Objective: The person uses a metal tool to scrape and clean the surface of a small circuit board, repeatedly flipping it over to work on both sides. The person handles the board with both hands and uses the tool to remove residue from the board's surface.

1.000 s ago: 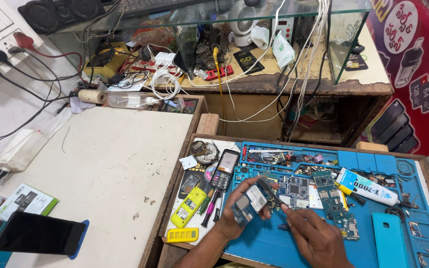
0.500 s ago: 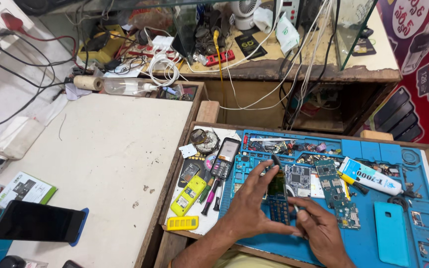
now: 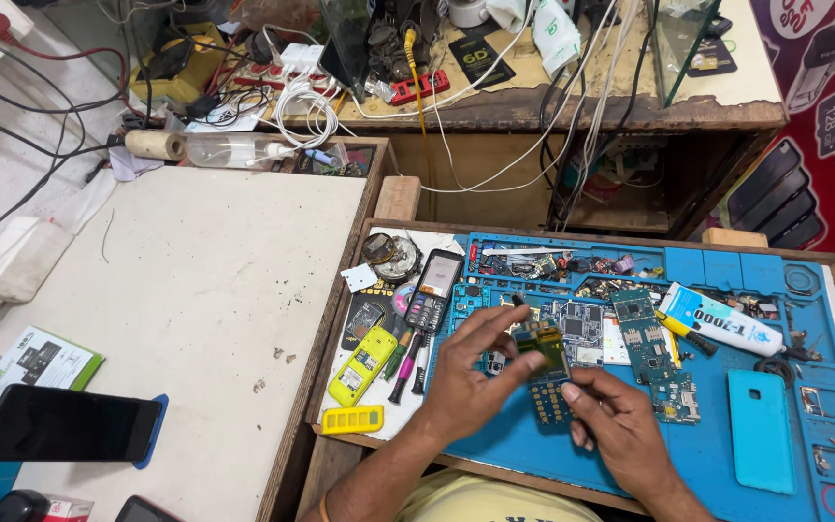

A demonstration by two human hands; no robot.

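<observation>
My left hand (image 3: 471, 377) and my right hand (image 3: 620, 425) together hold a small phone circuit board (image 3: 545, 372) with a little screen over the blue work mat (image 3: 727, 483). The left fingers pinch its upper end. The right fingertips grip its lower edge. Just left of the hands lie a black keypad phone (image 3: 431, 290), a yellow phone cover (image 3: 361, 364) and a few screwdrivers (image 3: 406, 362). Other bare circuit boards (image 3: 645, 338) lie on the mat to the right.
A white glue tube (image 3: 722, 321) and a teal phone back cover (image 3: 761, 430) lie on the mat's right side. A dark smartphone (image 3: 68, 423) and a green box (image 3: 43, 360) sit on the white table (image 3: 195, 290) at left. Tangled cables and tools crowd the far shelf (image 3: 533, 92).
Both hands have come together on the board and raised it slightly over the mat. The view has tilted down and closer to the mat.
</observation>
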